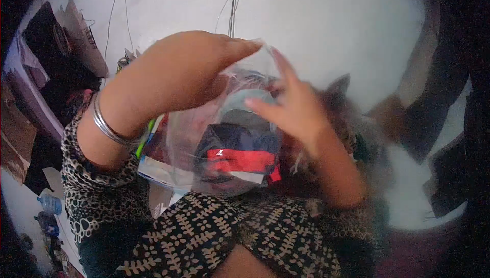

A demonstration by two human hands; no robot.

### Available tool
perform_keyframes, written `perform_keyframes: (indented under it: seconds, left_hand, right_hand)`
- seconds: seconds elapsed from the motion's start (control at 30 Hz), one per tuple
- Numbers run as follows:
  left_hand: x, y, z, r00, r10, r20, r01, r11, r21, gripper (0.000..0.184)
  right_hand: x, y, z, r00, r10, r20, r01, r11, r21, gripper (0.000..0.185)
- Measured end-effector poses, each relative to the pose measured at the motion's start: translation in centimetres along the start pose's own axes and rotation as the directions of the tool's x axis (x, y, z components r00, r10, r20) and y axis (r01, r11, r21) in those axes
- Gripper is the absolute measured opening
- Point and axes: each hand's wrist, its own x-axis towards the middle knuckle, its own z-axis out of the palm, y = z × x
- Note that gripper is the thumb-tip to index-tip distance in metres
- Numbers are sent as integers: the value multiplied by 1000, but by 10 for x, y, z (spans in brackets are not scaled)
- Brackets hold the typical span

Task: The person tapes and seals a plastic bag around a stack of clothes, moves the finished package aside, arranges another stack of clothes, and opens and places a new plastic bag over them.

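A clear plastic bag (185, 143) hangs in front of my chest, with a folded garment (242, 159) inside it. Grey, navy, red and white bands of the cloth show through the plastic. My left hand (204, 61) bends over the top of the bag, its fingertips pinching the upper edge. To the right of the opening, my right hand (296, 107) has thumb and forefinger spread apart. Its forefinger lies against the plastic edge, blurred by motion, and the thumb is over the bag's front. The remaining right fingers are hard to make out.
Behind the bag are more items, partly hidden, with a bright green edge at left. A pale wall (347, 28) with hanging wires rises beyond. Dark clothes hang at the left, and a blue water bottle (49, 204) stands at lower left.
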Motion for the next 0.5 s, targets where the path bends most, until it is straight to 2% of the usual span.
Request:
perform_keyframes:
  seconds: [0.03, 0.07, 0.1, 0.13, 0.17, 0.2, 0.23, 0.27, 0.3, 0.33, 0.4, 0.47, 0.5]
  left_hand:
    - [9, 5, -1, 999, -7, -33, 7, 1000, 15, 56]
    - [14, 9, -1, 998, -15, -66, 17, 999, 31, 54]
    - [18, 8, 6, 990, 7, -138, 6, 995, 100, 60]
    - [24, 12, 12, 992, 14, -129, 1, 994, 110, 60]
    - [32, 18, 25, 980, -77, -183, 87, 995, 46, 66]
    - [36, 23, 33, 949, -172, -263, 170, 985, -28, 71]
    - [38, 24, 42, 937, -257, -237, 260, 965, -22, 82]
    - [38, 24, 53, 937, -252, -242, 252, 967, -31, 82]
    - [34, 23, 63, 920, -309, -239, 315, 949, -15, 80]
    - [30, 18, 71, 901, -365, -235, 376, 927, 2, 78]
    - [22, 4, 83, 892, -441, -95, 446, 895, 29, 56]
    - [19, -19, 102, 778, -600, 189, 587, 800, 125, 34]
    - [12, -32, 120, 778, -600, 187, 589, 800, 115, 34]
  right_hand:
    - [26, -3, 2, 999, -28, 16, 30, 986, -162, 70]
    - [50, -2, 2, 999, -15, 45, 23, 982, -188, 63]
    - [71, 3, 0, 997, -1, 73, 17, 977, -214, 56]
    - [93, 20, 1, 1000, 1, -12, -3, 990, -144, 51]
    - [106, 50, 10, 996, 27, -85, -31, 998, -48, 45]
    - [110, 69, 14, 996, 29, -88, -33, 998, -45, 45]
    - [114, 86, 16, 975, 112, -193, -72, 976, 205, 43]
    - [110, 79, 7, 936, 221, -273, -83, 894, 440, 40]
    - [98, 70, -3, 890, 304, -340, -132, 885, 446, 32]
    - [100, 85, -2, 888, 302, -346, -132, 890, 437, 32]
    - [106, 138, 10, 832, 17, -554, 140, 961, 240, 30]
    - [96, 156, 9, 861, 43, -507, 78, 973, 216, 28]
    - [90, 163, 12, 886, 77, -457, 16, 980, 197, 28]
